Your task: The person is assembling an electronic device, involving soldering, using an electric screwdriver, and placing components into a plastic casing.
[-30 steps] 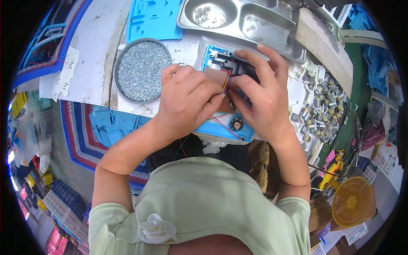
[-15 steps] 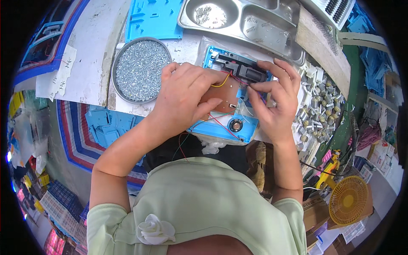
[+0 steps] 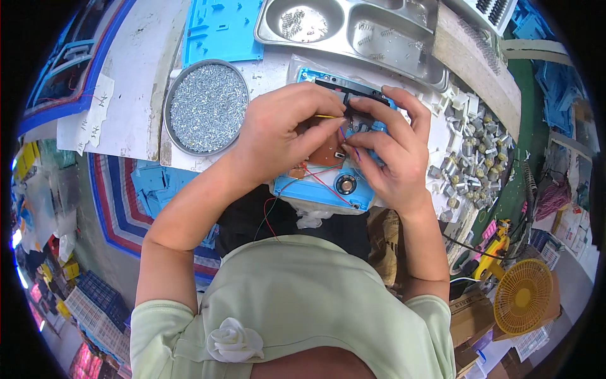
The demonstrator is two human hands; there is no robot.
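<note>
A blue plastic housing (image 3: 315, 189) lies on the bench in front of me, holding a brown circuit board (image 3: 327, 156), a small round speaker (image 3: 346, 184) and a black mechanism (image 3: 332, 87) at its far side. Above the board, my left hand (image 3: 293, 126) pinches a yellow wire (image 3: 325, 116) between thumb and forefinger. Close beside it, my right hand (image 3: 398, 151) has thumb and forefinger together on a thin purple wire (image 3: 356, 153). Red wires (image 3: 325, 184) run across the housing near the speaker. My fingers hide much of the mechanism and the wire ends.
Left of the housing stands a round metal bowl of screws (image 3: 208, 107). A steel compartment tray (image 3: 341, 47) with springs lies at the back, next to a blue plastic panel (image 3: 222, 35). Small motors with white parts (image 3: 473, 151) are heaped on the right. A yellow fan (image 3: 522, 297) is lower right.
My hands have come closer together over the board, the left shifting right and the right shifting left. They cover more of the black mechanism now. The yellow wire is pulled straighter in my left fingers.
</note>
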